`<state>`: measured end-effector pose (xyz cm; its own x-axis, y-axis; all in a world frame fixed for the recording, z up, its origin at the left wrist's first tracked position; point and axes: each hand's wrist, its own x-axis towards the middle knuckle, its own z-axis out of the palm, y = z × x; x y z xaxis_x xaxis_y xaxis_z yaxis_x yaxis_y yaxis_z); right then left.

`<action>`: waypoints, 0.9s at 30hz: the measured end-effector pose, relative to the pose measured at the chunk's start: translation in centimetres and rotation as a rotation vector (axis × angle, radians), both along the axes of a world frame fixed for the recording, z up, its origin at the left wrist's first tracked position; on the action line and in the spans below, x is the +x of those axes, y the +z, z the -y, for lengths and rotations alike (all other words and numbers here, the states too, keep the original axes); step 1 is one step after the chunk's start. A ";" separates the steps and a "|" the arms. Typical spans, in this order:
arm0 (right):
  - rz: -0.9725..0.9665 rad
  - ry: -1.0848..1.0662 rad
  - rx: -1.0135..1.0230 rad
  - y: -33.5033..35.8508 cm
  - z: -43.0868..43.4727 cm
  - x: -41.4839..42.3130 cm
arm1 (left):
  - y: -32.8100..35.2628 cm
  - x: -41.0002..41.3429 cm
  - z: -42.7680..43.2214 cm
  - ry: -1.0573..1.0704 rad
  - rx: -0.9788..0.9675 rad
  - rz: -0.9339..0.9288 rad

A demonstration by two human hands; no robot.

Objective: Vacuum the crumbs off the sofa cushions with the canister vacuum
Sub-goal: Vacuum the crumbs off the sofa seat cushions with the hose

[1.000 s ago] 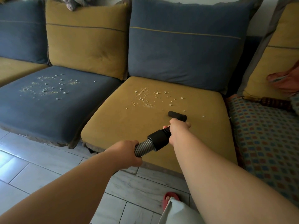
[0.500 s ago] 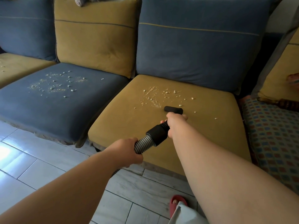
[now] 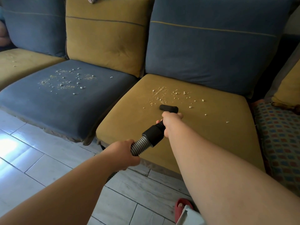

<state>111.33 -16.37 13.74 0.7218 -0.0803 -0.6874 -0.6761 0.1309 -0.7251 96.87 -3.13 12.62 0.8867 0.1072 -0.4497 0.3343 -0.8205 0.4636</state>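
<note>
The mustard seat cushion (image 3: 129, 127) is being vacuumed. The right hand (image 3: 170, 117) curls round the wand behind the nozzle (image 3: 168, 108), which rests on the fabric; the crumbs (image 3: 172, 95) lie from its 10 to 2 o'clock. The left hand (image 3: 123, 153) grips the ribbed hose (image 3: 139, 146) at 7 o'clock. The next move likely calls for pushing the nozzle toward 12 o'clock. The blue seat cushion (image 3: 65, 103), at 9 o'clock, is not yet cleaned.

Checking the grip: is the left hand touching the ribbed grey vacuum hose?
Touching. The head view shows the left hand curled round the ribbed grey vacuum hose below its black cuff.
</note>
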 end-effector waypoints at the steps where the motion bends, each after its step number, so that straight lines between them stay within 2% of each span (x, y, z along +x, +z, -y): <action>1: 0.017 -0.001 0.025 0.0 -0.4 -0.2 | -0.1 -0.2 -0.3 0.009 -0.010 0.007; 4: 0.093 0.046 0.046 0.0 -1.3 -0.4 | -0.2 -0.8 -1.3 0.029 -0.026 0.010; 7: 0.012 0.053 0.015 0.2 -2.4 -0.7 | -0.3 -1.3 -2.1 0.038 -0.020 0.023; 12: 0.000 0.106 -0.002 0.3 -3.9 -1.1 | -0.5 -2.1 -3.2 0.062 -0.032 0.023; 14: 0.067 0.172 0.015 0.2 -4.2 -1.6 | -0.4 -2.4 -3.6 0.069 -0.019 0.027; 16: 0.169 0.140 0.088 -0.4 -4.4 -1.7 | -0.4 -2.6 -3.8 0.068 -0.011 0.030; 20: 0.206 0.084 0.095 -1.0 -4.0 -2.2 | -0.3 -2.9 -3.9 0.054 -0.005 0.019; 22: 0.180 0.113 0.086 -0.6 -4.2 -2.4 | -0.3 -3.2 -3.9 0.050 0.002 0.018; 25: 0.031 0.150 0.021 0.0 -4.8 -2.5 | -0.1 -3.6 -4.2 0.052 0.002 0.021; 27: 0.016 0.128 0.076 0.1 -5.3 -2.6 | 0.1 -3.9 -4.5 0.062 0.011 0.021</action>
<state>108.70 -11.06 13.87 0.7335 0.0648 -0.6766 -0.6794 0.0996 -0.7269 92.96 1.40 12.70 0.8874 0.1670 -0.4296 0.3750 -0.8035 0.4624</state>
